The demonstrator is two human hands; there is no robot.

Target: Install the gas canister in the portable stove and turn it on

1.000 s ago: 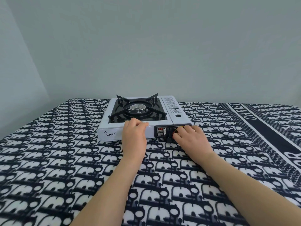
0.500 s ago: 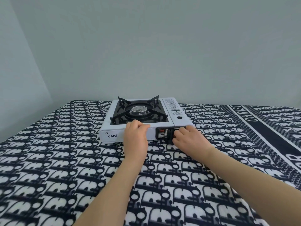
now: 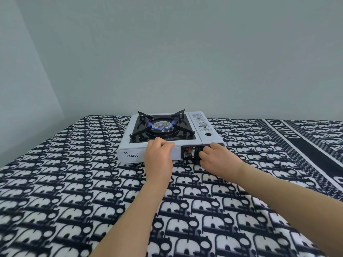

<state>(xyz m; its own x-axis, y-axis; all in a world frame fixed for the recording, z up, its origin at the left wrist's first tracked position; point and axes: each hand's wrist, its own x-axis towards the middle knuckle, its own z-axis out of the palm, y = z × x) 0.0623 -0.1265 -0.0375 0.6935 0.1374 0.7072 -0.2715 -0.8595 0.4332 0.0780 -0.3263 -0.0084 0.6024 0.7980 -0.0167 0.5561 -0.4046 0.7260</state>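
I take this for a plain room in a home rather than a fitted kitchen. My portable stove (image 3: 130, 154) sits on a soft, fleecy blanket (image 3: 74, 182) printed all over in black and white, with a dark lettered band (image 3: 289, 130) running along its right side. The blanket covers the whole surface in front of me, and I cannot tell whether a bed or a tabletop lies under it. Behind it a bare, pale grey-green back wall (image 3: 185, 52) meets a side wall (image 3: 18, 80) of the same paint in a corner on my left.
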